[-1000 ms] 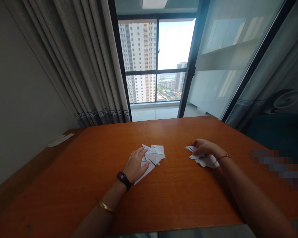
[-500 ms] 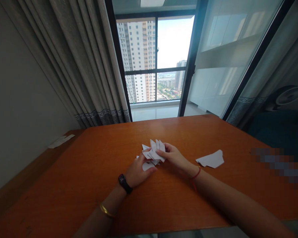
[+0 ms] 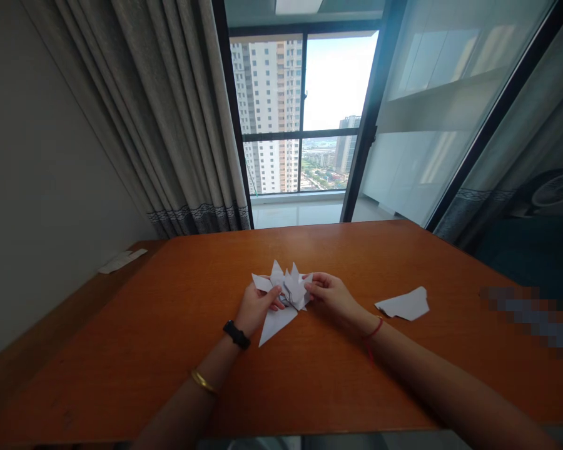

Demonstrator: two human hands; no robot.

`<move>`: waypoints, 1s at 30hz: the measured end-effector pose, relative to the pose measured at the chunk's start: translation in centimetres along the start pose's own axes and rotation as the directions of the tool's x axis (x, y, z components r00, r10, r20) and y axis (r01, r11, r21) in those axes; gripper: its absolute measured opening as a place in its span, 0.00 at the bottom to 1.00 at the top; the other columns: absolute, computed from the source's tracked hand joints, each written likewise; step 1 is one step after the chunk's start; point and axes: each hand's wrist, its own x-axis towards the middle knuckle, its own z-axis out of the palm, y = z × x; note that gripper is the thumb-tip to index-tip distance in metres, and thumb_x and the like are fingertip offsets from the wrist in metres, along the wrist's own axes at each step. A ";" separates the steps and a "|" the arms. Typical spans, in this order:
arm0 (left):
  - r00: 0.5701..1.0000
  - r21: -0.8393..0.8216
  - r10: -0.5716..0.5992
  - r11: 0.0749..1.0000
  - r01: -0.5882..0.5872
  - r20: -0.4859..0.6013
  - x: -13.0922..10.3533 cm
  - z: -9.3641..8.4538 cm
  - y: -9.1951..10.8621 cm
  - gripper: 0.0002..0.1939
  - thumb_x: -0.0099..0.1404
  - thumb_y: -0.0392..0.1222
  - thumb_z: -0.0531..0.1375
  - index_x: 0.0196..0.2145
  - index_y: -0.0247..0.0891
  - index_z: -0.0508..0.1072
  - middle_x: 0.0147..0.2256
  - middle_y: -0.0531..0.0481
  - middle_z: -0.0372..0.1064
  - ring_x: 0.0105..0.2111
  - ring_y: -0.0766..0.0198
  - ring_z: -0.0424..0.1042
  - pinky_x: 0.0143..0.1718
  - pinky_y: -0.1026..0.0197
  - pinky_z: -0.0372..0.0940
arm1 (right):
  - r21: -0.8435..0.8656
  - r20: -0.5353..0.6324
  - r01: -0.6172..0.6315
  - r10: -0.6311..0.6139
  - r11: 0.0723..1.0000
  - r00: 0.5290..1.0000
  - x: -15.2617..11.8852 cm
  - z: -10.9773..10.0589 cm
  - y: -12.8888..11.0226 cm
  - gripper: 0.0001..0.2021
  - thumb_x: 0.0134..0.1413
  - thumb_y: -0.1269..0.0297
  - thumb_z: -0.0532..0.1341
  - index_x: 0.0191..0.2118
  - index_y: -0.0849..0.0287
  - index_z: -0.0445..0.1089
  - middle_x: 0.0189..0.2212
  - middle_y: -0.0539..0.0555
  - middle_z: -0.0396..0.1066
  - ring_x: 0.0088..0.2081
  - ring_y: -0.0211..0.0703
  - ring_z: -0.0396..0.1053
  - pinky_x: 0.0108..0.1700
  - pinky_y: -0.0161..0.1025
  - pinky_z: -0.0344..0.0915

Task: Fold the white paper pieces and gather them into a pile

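Now that the right hand (image 3: 335, 297) has come across from the loose paper, both hands are at the folded papers (image 3: 278, 321), mid-bench (image 3: 338, 381). Points fan upward more openly than half a second ago; one long flap slants toward the wearer. Left hand (image 3: 253, 309): fingers curled nearly closed, thumb over the near-left folds, gripping them. Right hand: thumb and fingertips drawn together in a light pinch on the right edge. Whether the bundle's underside bears on the bench, cannot tell; same for how many pieces it holds. The loose paper (image 3: 406, 305) lies apart to the right, untouched, so handling now centres on the bundle, steadied from both sides. Black wristband (image 3: 237, 334) on left wrist, red cord (image 3: 373, 330) on right.
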 end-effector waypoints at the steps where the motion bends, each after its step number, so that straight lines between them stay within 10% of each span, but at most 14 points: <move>1: 1.000 -0.005 0.001 1.000 -0.002 -0.011 0.0 -0.1 0.1 0.21 0.55 0.52 0.64 0.36 0.35 0.63 0.27 0.50 0.73 0.17 0.67 0.70 0.17 0.68 0.61 | -0.012 -0.024 0.003 -0.003 1.000 1.000 0.1 -0.3 -0.2 0.20 0.37 0.54 0.69 0.36 0.62 0.70 0.21 0.47 0.67 0.22 0.33 0.60 0.25 0.33 0.54; 10: 1.000 0.037 -0.018 0.999 0.018 0.002 0.3 -0.8 -0.1 0.21 0.57 0.53 0.62 0.38 0.35 0.62 0.27 0.48 0.74 0.15 0.69 0.68 0.16 0.69 0.59 | 0.030 -0.204 0.010 -0.004 1.000 0.979 0.5 -4.1 -2.1 0.19 0.40 0.60 0.68 0.40 0.60 0.67 0.24 0.49 0.68 0.23 0.34 0.63 0.24 0.32 0.56; 14: 0.995 0.143 -0.082 0.987 0.073 0.057 0.3 -1.0 -0.3 0.22 0.57 0.57 0.60 0.36 0.35 0.63 0.25 0.48 0.73 0.12 0.70 0.64 0.14 0.69 0.55 | -0.226 -0.300 -0.063 -0.008 0.972 0.954 0.4 -5.7 -2.6 0.18 0.42 0.65 0.64 0.43 0.61 0.66 0.20 0.46 0.65 0.21 0.34 0.62 0.23 0.32 0.56; 25: 0.981 0.818 0.074 0.565 0.108 -0.180 1.2 -3.9 -1.2 0.31 0.59 0.59 0.57 0.54 0.36 0.64 0.23 0.51 0.70 0.27 0.57 0.71 0.25 0.63 0.56 | -0.833 -0.286 -0.231 -0.035 0.503 0.958 0.6 -6.4 -1.2 0.13 0.46 0.64 0.59 0.40 0.58 0.73 0.35 0.54 0.75 0.35 0.44 0.71 0.32 0.34 0.59; 30: 0.986 0.885 0.153 0.466 -0.021 -0.058 0.8 -3.6 -0.6 0.27 0.61 0.57 0.56 0.52 0.39 0.67 0.29 0.48 0.71 0.31 0.55 0.72 0.31 0.59 0.62 | -0.854 -0.437 -0.398 -0.045 0.337 0.899 0.3 -7.3 -2.1 0.11 0.46 0.64 0.59 0.37 0.56 0.72 0.37 0.55 0.75 0.37 0.48 0.71 0.31 0.36 0.57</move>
